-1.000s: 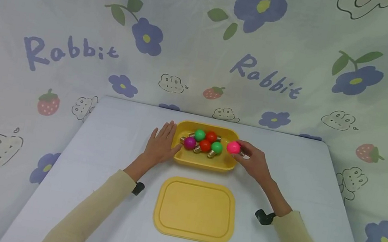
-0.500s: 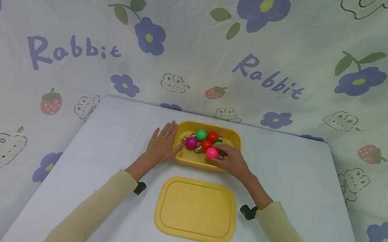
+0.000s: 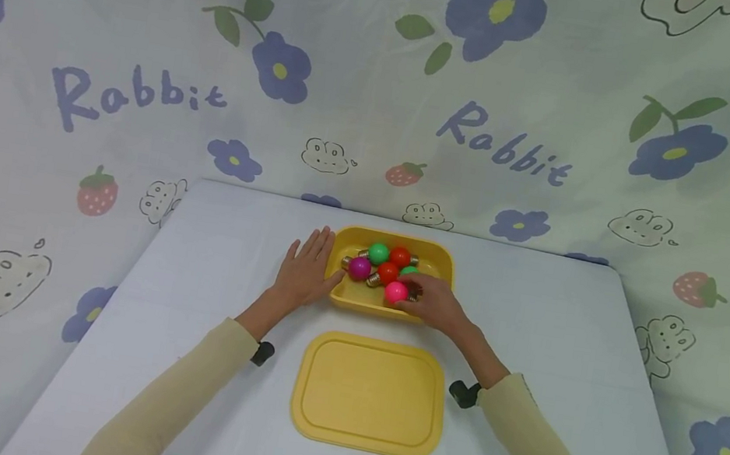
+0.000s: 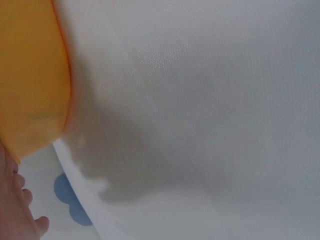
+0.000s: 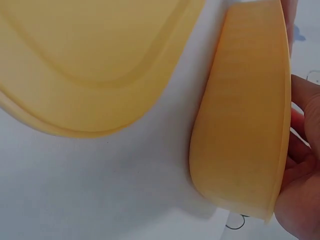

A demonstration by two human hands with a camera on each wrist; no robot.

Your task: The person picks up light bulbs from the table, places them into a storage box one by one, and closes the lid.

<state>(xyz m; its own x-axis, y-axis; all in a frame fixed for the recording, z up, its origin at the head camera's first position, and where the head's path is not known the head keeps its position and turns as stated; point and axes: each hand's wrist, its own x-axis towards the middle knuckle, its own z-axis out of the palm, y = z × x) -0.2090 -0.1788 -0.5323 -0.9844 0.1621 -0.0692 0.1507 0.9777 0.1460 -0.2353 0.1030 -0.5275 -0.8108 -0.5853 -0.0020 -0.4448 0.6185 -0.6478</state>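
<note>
My right hand [image 3: 437,303] reaches over the near right rim of a yellow plastic box [image 3: 353,305] and pinches a pink light bulb [image 3: 396,293], its base toward the palm. Inside the box lie a purple bulb [image 3: 360,268], two red bulbs, one of them a red bulb [image 3: 400,256] at the back, and a green bulb [image 3: 378,253]. Another green bulb [image 3: 409,271] is partly covered by my right hand. My left hand [image 3: 303,269] rests with straight fingers against the box's left side. In the right wrist view the box wall [image 5: 240,110] hides the bulbs.
A flat yellow lid [image 3: 370,395] lies on the white table [image 3: 229,239] in front of the box. Behind the table hangs a cloth [image 3: 356,100] printed with flowers and rabbits. Each wrist carries a small black camera, such as the camera [image 3: 464,394] on the right.
My right hand has carried the pink bulb from above the box's right rim leftward and down into its near part. The left hand has stayed at the box's left side.
</note>
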